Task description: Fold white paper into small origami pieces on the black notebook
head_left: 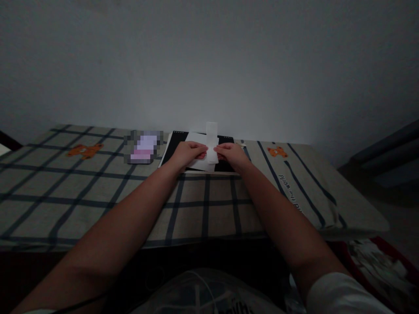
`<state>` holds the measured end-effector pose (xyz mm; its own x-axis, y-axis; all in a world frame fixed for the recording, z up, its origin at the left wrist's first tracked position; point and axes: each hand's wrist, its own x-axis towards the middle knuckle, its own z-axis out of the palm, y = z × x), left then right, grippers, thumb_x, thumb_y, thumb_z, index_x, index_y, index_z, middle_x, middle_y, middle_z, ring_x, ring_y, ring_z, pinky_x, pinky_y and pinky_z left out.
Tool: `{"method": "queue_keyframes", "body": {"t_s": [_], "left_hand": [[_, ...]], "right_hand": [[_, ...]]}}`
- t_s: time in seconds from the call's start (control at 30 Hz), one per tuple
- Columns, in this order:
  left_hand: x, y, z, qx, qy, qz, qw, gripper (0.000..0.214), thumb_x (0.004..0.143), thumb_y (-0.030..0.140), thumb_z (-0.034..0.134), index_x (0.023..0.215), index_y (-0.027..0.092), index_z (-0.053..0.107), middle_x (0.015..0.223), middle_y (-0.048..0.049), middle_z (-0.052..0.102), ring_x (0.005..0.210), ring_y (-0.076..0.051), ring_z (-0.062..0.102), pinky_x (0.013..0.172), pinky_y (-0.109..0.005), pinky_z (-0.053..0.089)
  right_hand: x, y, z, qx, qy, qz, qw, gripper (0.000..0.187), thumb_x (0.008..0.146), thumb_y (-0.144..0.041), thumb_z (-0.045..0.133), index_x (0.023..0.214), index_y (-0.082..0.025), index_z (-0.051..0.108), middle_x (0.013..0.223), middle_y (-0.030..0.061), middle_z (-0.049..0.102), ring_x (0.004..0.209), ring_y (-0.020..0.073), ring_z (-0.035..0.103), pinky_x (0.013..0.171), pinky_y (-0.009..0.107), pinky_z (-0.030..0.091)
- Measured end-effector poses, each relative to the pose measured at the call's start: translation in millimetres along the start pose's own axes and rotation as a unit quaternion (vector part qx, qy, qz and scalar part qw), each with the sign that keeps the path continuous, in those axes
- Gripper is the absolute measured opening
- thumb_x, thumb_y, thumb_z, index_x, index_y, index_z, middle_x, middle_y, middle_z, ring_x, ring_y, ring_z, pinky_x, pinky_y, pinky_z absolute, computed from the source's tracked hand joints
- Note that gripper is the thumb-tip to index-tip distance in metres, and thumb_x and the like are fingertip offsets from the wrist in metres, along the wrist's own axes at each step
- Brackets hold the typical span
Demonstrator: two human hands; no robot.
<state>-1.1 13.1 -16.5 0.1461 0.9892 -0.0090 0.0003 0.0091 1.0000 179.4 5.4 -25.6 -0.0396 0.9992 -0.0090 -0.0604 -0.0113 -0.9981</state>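
Observation:
Between my hands is a narrow strip of folded white paper, standing up lengthwise away from me. My left hand pinches its left edge with thumb and fingers. On the opposite edge, my right hand has a similar pinch. Beneath the strip lies a flat white sheet of paper, partly hidden by my hands. That sheet rests on a black notebook or pad with a row of small holes or marks along its far edge.
A checked cloth with orange bear figures covers the table. Left of the notebook lies a pixelated, phone-like object. A pale wall rises behind the table. Below the right front edge is a red container with crumpled pale material.

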Motion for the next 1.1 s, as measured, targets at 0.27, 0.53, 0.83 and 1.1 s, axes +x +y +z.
{"method": "queue_keyframes", "body": {"t_s": [0.27, 0.53, 0.83, 1.1], "left_hand": [[1.2, -2.0, -1.5, 0.057, 0.022, 0.034, 0.998, 0.017, 0.066, 0.028, 0.079, 0.076, 0.015, 0.075, 0.069, -0.0034, 0.071, 0.058, -0.01, 0.059, 0.062, -0.023, 0.047], [-2.1, 1.5, 1.1, 0.044, -0.008, -0.011, 0.999, 0.011, 0.069, 0.022, 0.076, 0.075, 0.012, 0.074, 0.064, -0.0025, 0.068, 0.057, -0.008, 0.057, 0.06, -0.021, 0.046], [-3.8, 3.1, 1.9, 0.023, 0.014, -0.002, 1.0, 0.009, 0.069, 0.02, 0.076, 0.074, 0.012, 0.073, 0.067, -0.0028, 0.07, 0.059, -0.009, 0.06, 0.064, -0.022, 0.049], [-6.5, 5.5, 2.7, 0.067, 0.026, 0.004, 0.997, 0.009, 0.071, 0.02, 0.076, 0.075, 0.012, 0.074, 0.064, -0.003, 0.069, 0.056, -0.009, 0.059, 0.061, -0.022, 0.048]], "right_hand": [[-0.4, 0.7, 1.0, 0.012, -0.012, 0.019, 1.0, 0.01, 0.07, -0.016, 0.078, 0.073, -0.016, 0.069, 0.069, 0.0014, 0.068, 0.062, 0.0099, 0.06, 0.067, 0.026, 0.055], [0.6, 0.5, 1.7, -0.004, 0.016, 0.009, 1.0, 0.005, 0.074, -0.013, 0.073, 0.074, -0.015, 0.069, 0.07, 0.0014, 0.068, 0.06, 0.0091, 0.06, 0.067, 0.027, 0.054], [-2.5, -2.5, 2.6, -0.019, 0.008, 0.011, 1.0, 0.008, 0.076, -0.009, 0.071, 0.071, -0.015, 0.07, 0.068, 0.0013, 0.067, 0.058, 0.0087, 0.059, 0.066, 0.026, 0.053], [-1.2, -1.0, 1.7, 0.015, -0.011, 0.028, 0.999, 0.009, 0.077, -0.007, 0.068, 0.073, -0.015, 0.07, 0.069, 0.0006, 0.068, 0.061, 0.0083, 0.06, 0.069, 0.025, 0.054]]}}
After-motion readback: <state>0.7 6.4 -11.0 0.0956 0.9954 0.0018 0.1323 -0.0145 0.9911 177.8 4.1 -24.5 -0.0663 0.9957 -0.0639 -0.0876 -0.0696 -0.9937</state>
